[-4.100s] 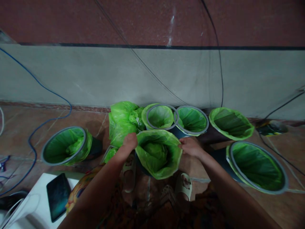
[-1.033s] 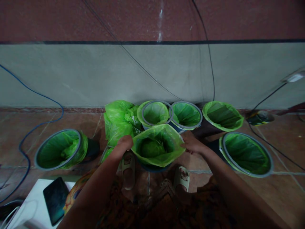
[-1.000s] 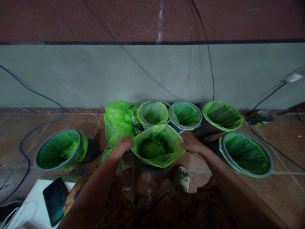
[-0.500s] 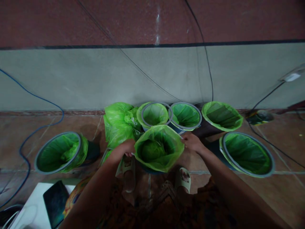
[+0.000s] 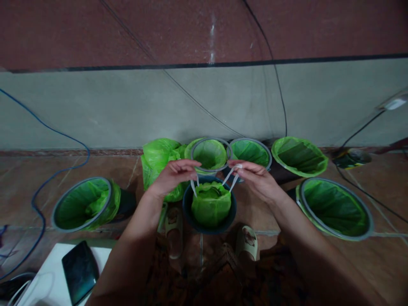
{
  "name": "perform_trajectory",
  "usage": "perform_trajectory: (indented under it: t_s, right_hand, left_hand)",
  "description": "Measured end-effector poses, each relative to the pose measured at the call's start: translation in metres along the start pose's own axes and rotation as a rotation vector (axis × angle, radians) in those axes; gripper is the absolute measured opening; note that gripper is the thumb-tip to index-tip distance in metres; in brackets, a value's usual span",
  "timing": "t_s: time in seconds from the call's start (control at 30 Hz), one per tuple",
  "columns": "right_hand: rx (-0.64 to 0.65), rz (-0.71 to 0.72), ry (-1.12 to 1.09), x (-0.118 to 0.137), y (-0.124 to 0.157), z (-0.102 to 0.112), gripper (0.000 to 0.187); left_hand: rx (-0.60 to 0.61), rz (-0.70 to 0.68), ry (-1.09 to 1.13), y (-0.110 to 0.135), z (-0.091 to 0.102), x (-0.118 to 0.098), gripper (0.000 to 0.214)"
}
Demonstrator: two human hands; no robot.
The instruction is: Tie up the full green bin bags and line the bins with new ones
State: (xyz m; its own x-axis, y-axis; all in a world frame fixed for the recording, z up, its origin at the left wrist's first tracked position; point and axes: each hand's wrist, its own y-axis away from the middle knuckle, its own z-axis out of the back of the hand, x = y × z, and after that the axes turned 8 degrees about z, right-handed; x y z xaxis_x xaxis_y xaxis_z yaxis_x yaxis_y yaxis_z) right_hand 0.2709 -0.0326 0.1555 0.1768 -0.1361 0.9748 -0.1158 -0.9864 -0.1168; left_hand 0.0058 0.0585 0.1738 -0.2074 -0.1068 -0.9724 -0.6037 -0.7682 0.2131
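Note:
A dark round bin (image 5: 188, 210) stands on the floor between my feet. Inside it sits a green bag (image 5: 211, 205), its mouth gathered inward off the rim. Two white drawstrings rise from the bag. My left hand (image 5: 174, 175) pinches the left drawstring (image 5: 193, 187) above the bin. My right hand (image 5: 256, 179) pinches the right drawstring (image 5: 233, 177). Both hands hover over the bin, fingers closed on the strings.
Several more bins lined with green bags ring the spot: one at the left (image 5: 83, 204), two behind (image 5: 208, 154) (image 5: 251, 152), two at the right (image 5: 300, 155) (image 5: 334, 208). A tied full green bag (image 5: 157, 159) leans behind. A phone (image 5: 79, 272) lies on a white surface; cables cross the floor.
The bag's edge was folded over the bin's rim with both hands at its sides. Now it is pulled off the rim and gathered, and both hands have risen holding the drawstrings.

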Motion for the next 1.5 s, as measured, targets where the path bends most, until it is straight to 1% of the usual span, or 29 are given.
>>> perform_trajectory:
  t_s: [0.03, 0.1, 0.2, 0.27, 0.3, 0.4, 0.47, 0.6, 0.63, 0.67, 0.77, 0.8, 0.83, 0.87, 0.93, 0.97, 1.03, 1.13, 1.2, 1.23, 1.3, 1.37, 1.4, 1.43, 1.5]
  right_hand:
    - [0.012, -0.009, -0.059, 0.006, -0.001, -0.006, 0.023]
    - [0.034, -0.043, -0.157, 0.011, -0.004, -0.015, 0.024]
    - [0.061, -0.095, -0.219, 0.003, -0.007, -0.024, 0.024]
    - [0.098, -0.119, -0.186, -0.008, -0.008, -0.028, 0.024]
    - [0.132, -0.127, -0.156, -0.013, -0.007, -0.030, 0.023]
    - [0.249, -0.159, -0.093, -0.022, -0.006, -0.034, 0.022]
    - [0.274, -0.172, -0.081, -0.024, -0.005, -0.036, 0.023]
    - [0.243, -0.223, -0.057, -0.026, -0.007, -0.038, 0.027]
    - [0.226, -0.244, -0.051, -0.027, -0.008, -0.037, 0.028]
    - [0.203, -0.258, -0.049, -0.028, -0.009, -0.037, 0.029]
    - [0.110, -0.255, -0.083, -0.030, -0.010, -0.033, 0.029]
    - [0.079, -0.248, -0.113, -0.029, -0.011, -0.031, 0.029]
    - [0.053, -0.240, -0.151, -0.028, -0.012, -0.029, 0.028]
    - [0.034, -0.232, -0.193, -0.026, -0.012, -0.027, 0.027]
    - [0.006, -0.210, -0.279, -0.023, -0.014, -0.022, 0.025]
    - [-0.005, -0.200, -0.313, -0.022, -0.015, -0.020, 0.024]
    - [-0.031, -0.184, -0.365, -0.020, -0.018, -0.015, 0.023]
    - [-0.080, -0.154, -0.400, -0.016, -0.022, -0.005, 0.022]
    - [-0.120, -0.137, -0.374, -0.013, -0.023, 0.001, 0.022]
    - [-0.144, -0.135, -0.349, -0.011, -0.023, 0.003, 0.023]
    - [-0.174, -0.144, -0.302, -0.008, -0.022, 0.003, 0.023]
    - [-0.153, -0.153, -0.290, -0.007, -0.020, -0.002, 0.021]
    - [-0.124, -0.154, -0.299, -0.007, -0.019, -0.006, 0.020]
    - [-0.086, -0.157, -0.314, -0.007, -0.017, -0.010, 0.018]
    - [-0.009, -0.164, -0.352, -0.009, -0.016, -0.019, 0.015]
  left_hand:
    - [-0.013, -0.049, 0.056, 0.000, -0.005, -0.005, 0.043]
    - [0.017, -0.087, 0.107, -0.002, -0.017, -0.010, 0.044]
    - [0.098, -0.101, 0.076, -0.008, -0.032, -0.007, 0.043]
    - [0.115, -0.128, 0.013, -0.013, -0.038, -0.002, 0.039]
    - [0.104, -0.135, -0.031, -0.016, -0.041, 0.002, 0.038]
    - [0.016, -0.117, -0.135, -0.024, -0.045, 0.013, 0.039]
    - [-0.010, -0.091, -0.152, -0.030, -0.047, 0.019, 0.044]
    - [0.034, -0.060, -0.169, -0.039, -0.052, 0.025, 0.049]
    - [0.027, -0.051, -0.176, -0.040, -0.053, 0.027, 0.049]
    - [-0.006, -0.038, -0.187, -0.041, -0.054, 0.028, 0.049]
    - [-0.195, 0.038, -0.270, -0.043, -0.057, 0.036, 0.043]
    - [-0.218, 0.065, -0.319, -0.043, -0.059, 0.040, 0.040]
    - [-0.197, 0.080, -0.367, -0.042, -0.062, 0.043, 0.037]
    - [-0.138, 0.082, -0.408, -0.041, -0.065, 0.047, 0.034]
    - [0.018, 0.065, -0.442, -0.039, -0.073, 0.053, 0.026]
    - [0.076, 0.056, -0.435, -0.038, -0.078, 0.055, 0.023]
    - [0.133, 0.047, -0.389, -0.037, -0.087, 0.058, 0.024]
    - [0.152, 0.021, -0.220, -0.038, -0.095, 0.058, 0.030]
    - [0.120, 0.046, -0.084, -0.041, -0.098, 0.059, 0.032]
    - [0.072, 0.088, -0.037, -0.043, -0.099, 0.060, 0.032]
    - [-0.068, 0.204, -0.005, -0.047, -0.101, 0.063, 0.028]
    - [-0.179, 0.318, -0.028, -0.050, -0.105, 0.067, 0.024]
    - [-0.196, 0.355, -0.047, -0.051, -0.107, 0.069, 0.022]
    - [-0.178, 0.370, -0.069, -0.051, -0.109, 0.070, 0.021]
    - [-0.073, 0.325, -0.146, -0.050, -0.113, 0.070, 0.023]
